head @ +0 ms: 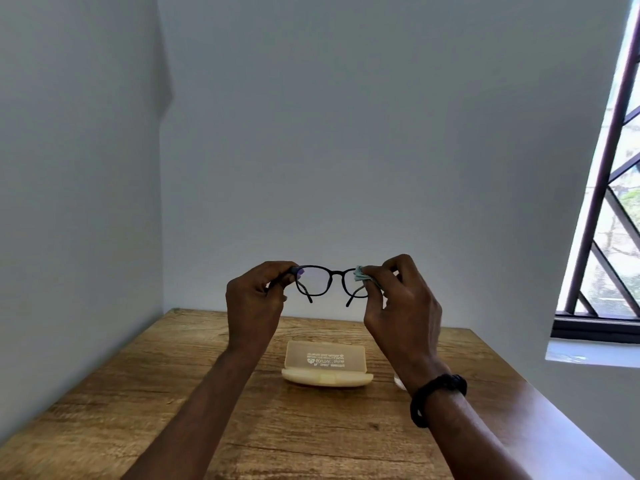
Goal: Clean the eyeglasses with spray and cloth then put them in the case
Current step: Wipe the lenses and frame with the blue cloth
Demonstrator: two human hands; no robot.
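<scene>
Eyeglasses [329, 282] held up above desk [138, 393]. Left hand [254, 299] pinches left hinge; right hand [398, 299] fingers [374, 271] press cloth [360, 273] on right lens. Open case [325, 363] below. Risk: hard rubbing could twist frame or loosen pinch, dropping glasses.

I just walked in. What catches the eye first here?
Black eyeglasses held up at the centre: the left hand pinches one end of the frame, the right hand pinches a pale cloth over the other lens. Below them an open cream case lies on the wooden table; a barred window stands far right.
</scene>
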